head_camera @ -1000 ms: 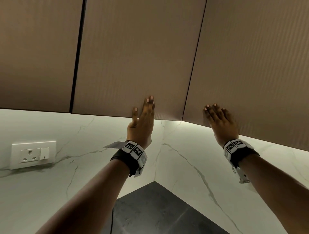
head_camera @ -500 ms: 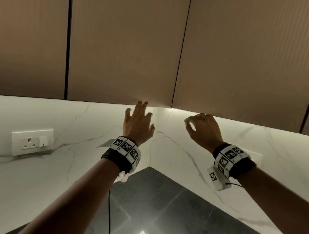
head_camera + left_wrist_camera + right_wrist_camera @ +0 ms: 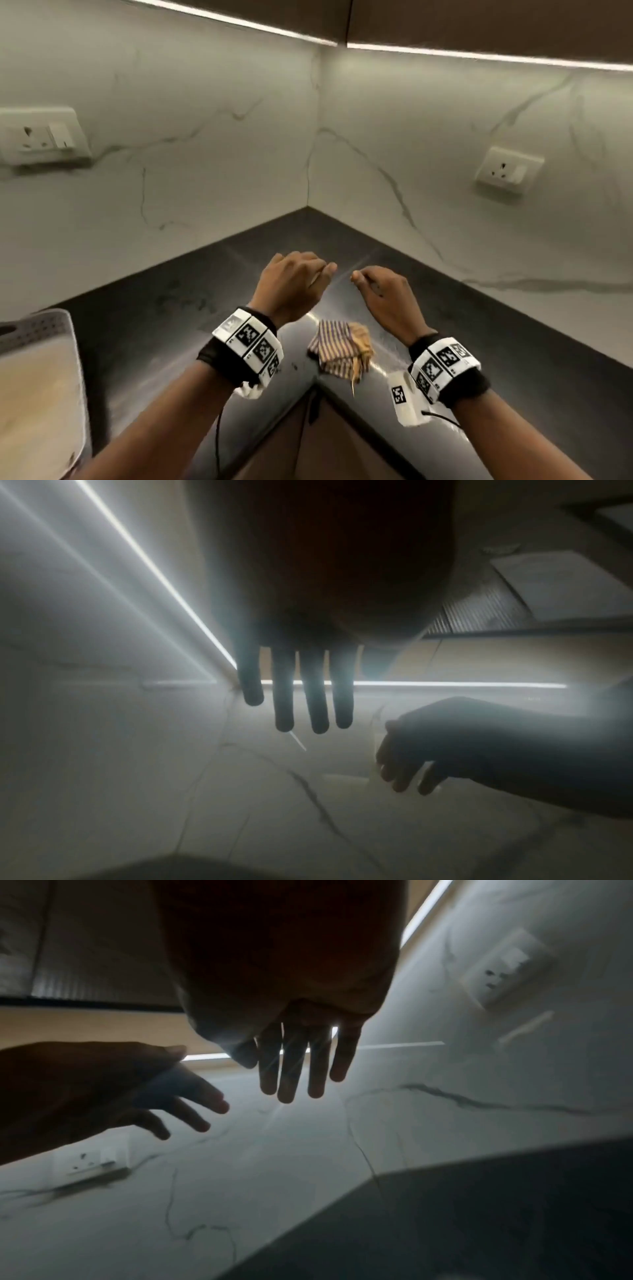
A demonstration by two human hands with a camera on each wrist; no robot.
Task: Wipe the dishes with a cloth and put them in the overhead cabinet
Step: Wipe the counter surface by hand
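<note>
Cloth (image 3: pixel 340 347) lay crumpled at the inner corner of the dark counter (image 3: pixel 144 308), just below and between my wrists; my left hand (image 3: pixel 291 284) and right hand (image 3: pixel 383 291) hung above it, fingers loose, gripping nothing; no dishes showed, only a tray (image 3: pixel 41 329) at the left edge; I judged the cloth light, soft and limp, best pinched at its raised middle folds.

Head view: from above, facing down into the counter (image 3: pixel 164 301) corner. Wrist views: close behind each palm, facing up toward the shared corner wall (image 3: pixel 120 777).
</note>
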